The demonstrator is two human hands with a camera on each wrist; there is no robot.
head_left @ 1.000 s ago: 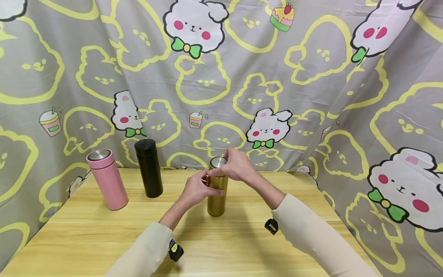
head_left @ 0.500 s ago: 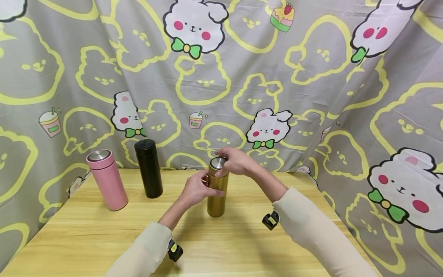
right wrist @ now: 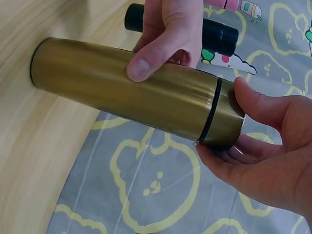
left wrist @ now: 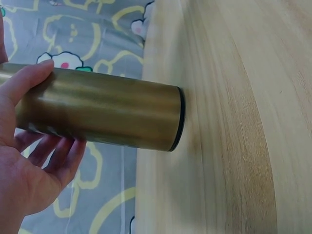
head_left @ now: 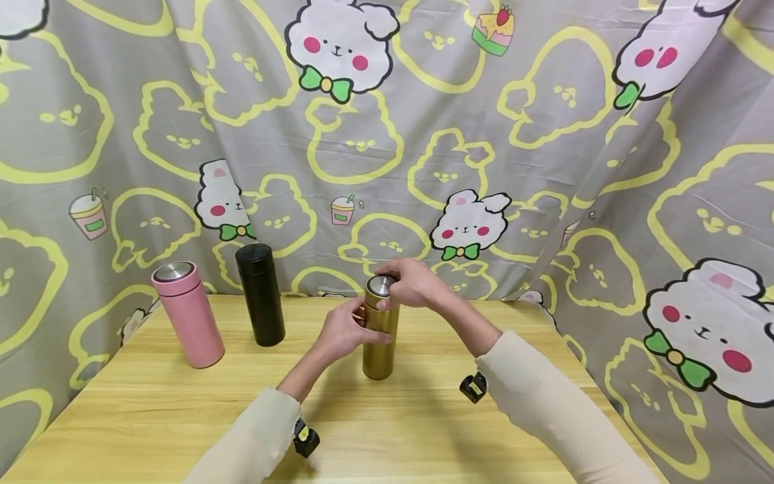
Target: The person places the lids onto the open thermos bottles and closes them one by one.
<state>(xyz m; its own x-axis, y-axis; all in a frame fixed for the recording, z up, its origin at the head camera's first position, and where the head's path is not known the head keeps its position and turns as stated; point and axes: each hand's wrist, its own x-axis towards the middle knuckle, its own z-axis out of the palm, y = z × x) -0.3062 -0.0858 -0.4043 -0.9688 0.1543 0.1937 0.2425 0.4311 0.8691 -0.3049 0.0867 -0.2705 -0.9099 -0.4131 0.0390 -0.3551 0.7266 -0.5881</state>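
A gold thermos bottle (head_left: 378, 356) with a silver-topped lid (head_left: 381, 286) stands upright on the wooden table. My left hand (head_left: 342, 331) grips its body from the left, thumb across the front and fingers behind. In the left wrist view that hand (left wrist: 29, 180) wraps the gold body, whose dark-rimmed base meets the table. Up at the top, my right hand (head_left: 414, 284) holds the lid between thumb and fingers. The right wrist view shows this hand (right wrist: 278, 151) around the gold lid (right wrist: 226, 114), with a dark ring between lid and body.
To the left stand a pink thermos bottle (head_left: 192, 323) and a slim black thermos bottle (head_left: 262, 302). A grey curtain (head_left: 363, 195) with cartoon animals hangs right behind the wooden table (head_left: 387, 430). Each wrist carries a small black camera.
My right hand has shifted round the lid: its fingers spread off the far side half a second ago and now curl onto the rim again. My left hand and the bottle have stayed put.
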